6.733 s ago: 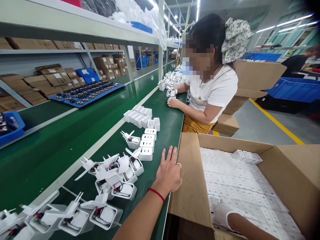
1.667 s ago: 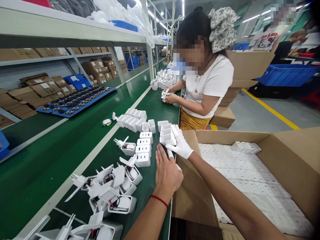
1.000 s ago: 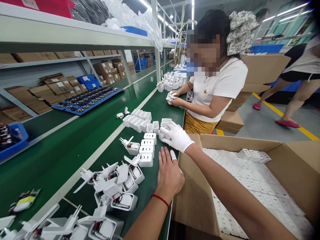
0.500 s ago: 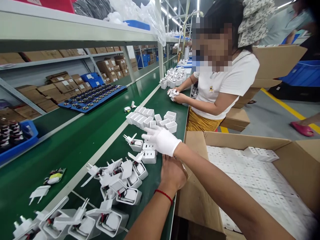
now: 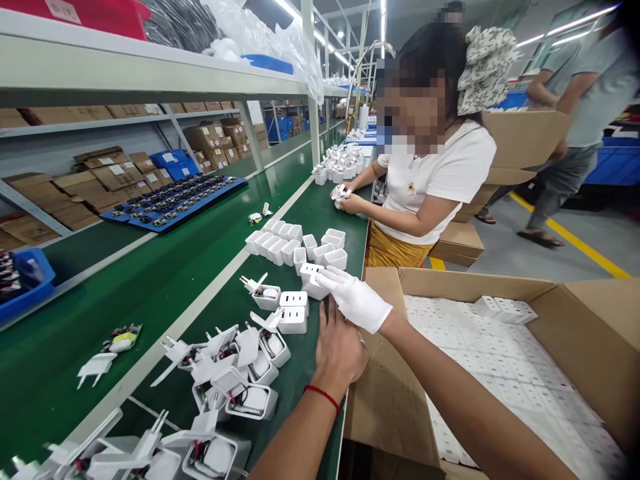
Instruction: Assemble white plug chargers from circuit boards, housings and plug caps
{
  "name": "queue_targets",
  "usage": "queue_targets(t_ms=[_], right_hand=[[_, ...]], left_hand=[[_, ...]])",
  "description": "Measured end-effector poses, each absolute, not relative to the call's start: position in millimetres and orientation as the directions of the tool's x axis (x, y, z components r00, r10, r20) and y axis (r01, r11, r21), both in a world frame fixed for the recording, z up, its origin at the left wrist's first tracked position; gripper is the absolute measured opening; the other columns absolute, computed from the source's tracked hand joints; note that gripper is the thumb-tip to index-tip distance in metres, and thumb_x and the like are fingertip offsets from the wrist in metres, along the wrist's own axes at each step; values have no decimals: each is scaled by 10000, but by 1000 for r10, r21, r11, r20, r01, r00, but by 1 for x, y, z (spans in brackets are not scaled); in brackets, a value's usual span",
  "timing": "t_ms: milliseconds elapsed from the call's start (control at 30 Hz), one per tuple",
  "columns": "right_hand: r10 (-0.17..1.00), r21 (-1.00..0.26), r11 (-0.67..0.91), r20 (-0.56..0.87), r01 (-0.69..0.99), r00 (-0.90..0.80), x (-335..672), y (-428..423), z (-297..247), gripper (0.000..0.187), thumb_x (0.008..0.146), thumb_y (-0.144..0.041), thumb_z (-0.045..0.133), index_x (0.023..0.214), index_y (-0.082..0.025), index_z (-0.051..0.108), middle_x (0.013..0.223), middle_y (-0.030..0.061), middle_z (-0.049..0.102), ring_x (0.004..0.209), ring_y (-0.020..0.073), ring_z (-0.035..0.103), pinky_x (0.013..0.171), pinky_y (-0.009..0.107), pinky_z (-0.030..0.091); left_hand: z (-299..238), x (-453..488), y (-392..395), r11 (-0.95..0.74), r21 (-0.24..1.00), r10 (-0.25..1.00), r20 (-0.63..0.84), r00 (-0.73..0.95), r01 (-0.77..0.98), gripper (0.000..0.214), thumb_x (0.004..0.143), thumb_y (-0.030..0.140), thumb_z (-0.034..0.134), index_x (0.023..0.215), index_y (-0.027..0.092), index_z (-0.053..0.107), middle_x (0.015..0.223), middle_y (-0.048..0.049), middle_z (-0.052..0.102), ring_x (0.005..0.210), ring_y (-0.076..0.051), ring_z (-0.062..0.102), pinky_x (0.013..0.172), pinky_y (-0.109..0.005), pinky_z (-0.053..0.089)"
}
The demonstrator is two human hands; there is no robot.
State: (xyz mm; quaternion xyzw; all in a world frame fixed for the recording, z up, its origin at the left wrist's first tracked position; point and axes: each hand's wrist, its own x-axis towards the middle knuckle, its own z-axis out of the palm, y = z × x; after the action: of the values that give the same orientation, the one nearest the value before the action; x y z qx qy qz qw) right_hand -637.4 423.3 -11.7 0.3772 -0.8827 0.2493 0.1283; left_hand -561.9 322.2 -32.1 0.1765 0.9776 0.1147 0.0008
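Observation:
My right hand [image 5: 356,299], in a white glove, has its fingers against a white charger housing [image 5: 314,283] with port slots on top; its thumb is hidden. Beside it, my bare left hand [image 5: 341,347], with a red cord at the wrist, lies at the bench edge with fingers stretched forward. Its far side is partly hidden. Two more slotted charger housings [image 5: 293,320] stand just left of my hands. Nearer me are several open chargers [image 5: 253,400] with plug covers and wires showing. Empty white cases [image 5: 275,248] stand in rows beyond.
A large carton [image 5: 395,400] of white chargers stands at the right. Across the green bench [image 5: 175,280] lie a loose circuit board [image 5: 123,339] and a plug cover [image 5: 97,367]. A blue tray [image 5: 175,200] of boards sits farther back. A co-worker [image 5: 425,180] handles white parts ahead.
My gloved right hand has shifted right, and a slotted charger housing now shows at its fingertips. The left hand stays at the bench edge. The camera view has turned slightly. A person walks at the right.

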Motion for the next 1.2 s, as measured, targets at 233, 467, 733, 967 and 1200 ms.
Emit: queue_targets(t_ms=[233,467,733,967,1200], right_hand=[[-400,-410,716,423,-565,-813,-634,407,-11,266,911,-216,571,1157,-182,665,1083,109,672,1021,277,577,915,423,484],[-214,-556,732,363,-395,-907,-624,446,-35,660,835,-156,600,1464,-237,416,1106,59,632,906,186,634,804,283,517],[28,-562,809,332,-174,-943,-650,442,-63,334,802,-310,717,1101,-163,691,1165,108,649,1101,299,541,950,407,470],[33,-437,883,420,-170,-907,-644,437,-24,533,902,-247,550,1389,-43,474,1335,238,515,1218,364,434,1014,511,395],[-456,-165,844,282,-511,-844,-667,372,28,401,806,-91,595,1189,-199,644,1039,131,685,1056,338,574,874,490,485]], left_hand=[[-29,-561,323,912,214,348,43,-937,349,691,792,217,506,1453,38,415,1452,-218,475,1427,-339,328,1227,-530,133],[-30,-563,323,924,188,334,20,-942,332,564,769,221,538,1276,-21,589,1561,-251,265,1485,-348,168,1235,-508,108],[-27,-564,324,930,161,336,-11,-942,330,462,794,204,524,1185,-15,635,1577,-265,185,1494,-341,95,1229,-523,95],[-26,-565,324,930,152,342,-29,-939,334,463,802,220,532,1188,-14,634,1574,-263,209,1493,-358,99,1228,-528,99],[-26,-565,320,909,167,389,-12,-921,382,633,809,245,508,1414,61,484,1461,-204,468,1422,-368,327,1219,-571,122]])
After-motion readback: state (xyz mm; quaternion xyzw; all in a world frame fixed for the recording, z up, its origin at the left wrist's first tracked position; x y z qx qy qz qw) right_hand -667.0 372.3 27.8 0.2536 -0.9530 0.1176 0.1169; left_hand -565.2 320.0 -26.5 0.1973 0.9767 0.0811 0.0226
